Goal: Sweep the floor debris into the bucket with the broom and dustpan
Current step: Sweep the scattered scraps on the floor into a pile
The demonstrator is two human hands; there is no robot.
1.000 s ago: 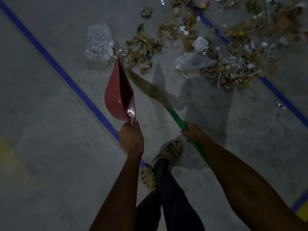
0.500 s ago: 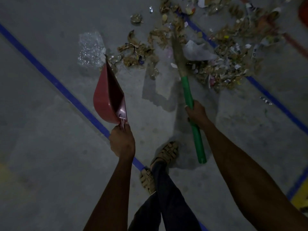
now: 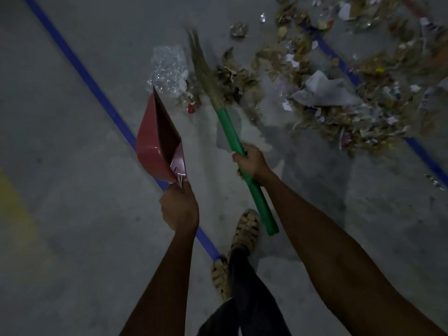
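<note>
Concrete floor (image 3: 60, 146) fills the dim view, and a blue line (image 3: 97, 88) painted across it serves as the landmark. Left of that line the floor carries a faint yellow patch (image 3: 14, 214). Straddling the line, the left hand (image 3: 179, 207) is curled tight around the handle of a red dustpan (image 3: 155, 146), which it holds tilted on edge with its open side turned to the right, its tip pointing away from the person. Just right of the line, beyond the dustpan's tip, lies a crumpled piece of clear plastic (image 3: 168, 66). Further right of the line, the right hand (image 3: 251, 161) grips the green handle of the broom (image 3: 232, 134) partway along, the handle's butt end sticking out below the fist. The straw bristles (image 3: 202, 69) fan upward, blurred, with their right side against the left edge of the debris (image 3: 327, 93). That debris, a spread of dry leaves, paper scraps and a grey sheet, sits well right of the line and crosses a second blue stripe (image 3: 424, 151). Near the bottom, by the line's lower end, two sandalled feet (image 3: 244, 231) and dark trouser legs (image 3: 247, 299) show.
</note>
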